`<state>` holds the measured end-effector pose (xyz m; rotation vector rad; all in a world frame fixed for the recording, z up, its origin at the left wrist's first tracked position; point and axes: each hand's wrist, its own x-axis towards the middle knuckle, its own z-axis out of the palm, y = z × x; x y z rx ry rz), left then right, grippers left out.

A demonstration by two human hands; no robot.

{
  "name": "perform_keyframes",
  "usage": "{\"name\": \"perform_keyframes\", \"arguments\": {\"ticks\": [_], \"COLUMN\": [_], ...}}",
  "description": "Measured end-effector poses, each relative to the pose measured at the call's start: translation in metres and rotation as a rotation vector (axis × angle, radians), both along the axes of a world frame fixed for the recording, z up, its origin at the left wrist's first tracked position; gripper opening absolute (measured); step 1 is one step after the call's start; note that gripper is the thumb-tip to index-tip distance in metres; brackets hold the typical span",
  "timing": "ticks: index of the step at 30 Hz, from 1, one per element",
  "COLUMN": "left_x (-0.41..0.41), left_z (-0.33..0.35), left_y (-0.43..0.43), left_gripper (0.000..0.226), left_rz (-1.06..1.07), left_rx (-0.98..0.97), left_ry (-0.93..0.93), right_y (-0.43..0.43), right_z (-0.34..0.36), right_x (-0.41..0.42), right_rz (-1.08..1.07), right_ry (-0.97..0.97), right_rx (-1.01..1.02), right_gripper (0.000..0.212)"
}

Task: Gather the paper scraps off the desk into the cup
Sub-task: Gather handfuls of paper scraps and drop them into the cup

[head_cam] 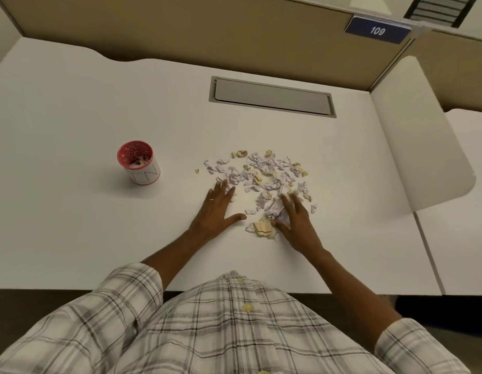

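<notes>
A loose pile of white, lilac and tan paper scraps (264, 176) lies spread on the white desk (99, 109), right of centre. My left hand (217, 209) rests flat on the desk at the pile's near-left edge, fingers apart, fingertips touching the nearest scraps. My right hand (295, 221) lies flat over the pile's near-right part, fingers spread, with crumpled scraps under the fingers and beside the thumb. A red-rimmed cup (138, 163) with a white label stands upright to the left, well apart from both hands, with a few scraps inside.
A grey cable hatch (272, 96) is set into the desk behind the pile. Beige partition walls enclose the back, with a blue "109" sign (377, 30) at top right. A white side divider (423, 136) stands on the right. The desk's front edge is close to my body.
</notes>
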<state>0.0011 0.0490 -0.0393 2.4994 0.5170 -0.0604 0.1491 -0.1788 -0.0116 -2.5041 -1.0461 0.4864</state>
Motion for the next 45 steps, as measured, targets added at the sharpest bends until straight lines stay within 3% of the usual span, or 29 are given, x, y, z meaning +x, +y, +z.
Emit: {"name": "perform_keyframes", "arguments": {"ticks": [5,12,15,19,21,24,28,31,33,37,40,45], "left_x": [0.010,0.015,0.021,0.027,0.022,0.017,0.024,0.036,0.047,0.065,0.061,0.058], "left_z": [0.007,0.014,0.015,0.014,0.012,0.008,0.017,0.028,0.034,0.035,0.031,0.043], "left_y": [-0.013,-0.028,-0.046,-0.050,-0.041,-0.021,0.004,0.019,0.027,0.034,0.034,0.027], "left_gripper": [0.092,0.116,0.101,0.062,0.049,0.044,0.065,0.087,0.089,0.067,0.045,0.018], "left_rz": [-0.051,-0.126,-0.199,-0.221,-0.162,-0.138,-0.007,0.010,-0.061,-0.193,-0.137,-0.070], "left_rx": [0.043,0.217,0.228,0.207,0.088,0.189,0.276,0.252,0.227,0.222,0.186,0.101], "left_ry": [-0.094,-0.007,0.032,0.011,-0.085,-0.201,-0.186,-0.068,0.058,0.244,0.135,0.072], "right_y": [0.035,0.038,0.032,0.031,0.034,0.042,0.048,0.050,0.052,0.062,0.060,0.062], "right_z": [0.007,0.030,0.036,0.037,0.036,0.029,0.020,0.024,0.027,0.024,0.014,0.008], "right_x": [-0.002,0.037,0.065,0.089,0.090,0.076,0.058,0.063,0.067,0.050,0.029,0.013], "right_rz": [0.128,-0.021,-0.093,-0.119,-0.071,0.121,0.264,0.155,0.098,0.175,0.255,0.366], "right_ry": [-0.169,-0.247,-0.259,-0.289,-0.332,-0.349,-0.325,-0.361,-0.365,-0.251,-0.221,-0.371], "right_rx": [0.006,0.256,0.225,0.105,0.061,0.006,0.033,0.110,0.092,-0.048,-0.183,-0.256], "right_gripper": [0.040,0.027,0.030,0.036,0.030,0.025,0.028,0.026,0.027,0.049,0.069,0.051]}}
